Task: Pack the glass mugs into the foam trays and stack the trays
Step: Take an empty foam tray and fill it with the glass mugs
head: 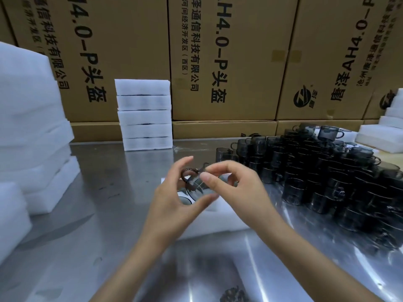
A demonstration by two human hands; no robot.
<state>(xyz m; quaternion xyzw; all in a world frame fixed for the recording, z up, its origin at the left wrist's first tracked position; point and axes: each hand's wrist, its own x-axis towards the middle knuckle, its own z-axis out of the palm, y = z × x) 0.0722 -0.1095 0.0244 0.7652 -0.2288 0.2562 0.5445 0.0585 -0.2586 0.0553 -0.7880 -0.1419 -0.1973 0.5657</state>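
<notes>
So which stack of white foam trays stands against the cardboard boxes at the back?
The neat stack of five foam trays left of centre; the other foam piles sit at the table's far left and right edges.

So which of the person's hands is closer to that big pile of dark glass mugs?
Right. The right hand is beside the mug pile, on the pile's left; the left hand is further left, beyond the right one.

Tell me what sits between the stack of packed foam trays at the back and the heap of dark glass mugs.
Head view: between the stack of foam trays and the heap of mugs lies only bare steel table, with cardboard boxes behind.
</notes>
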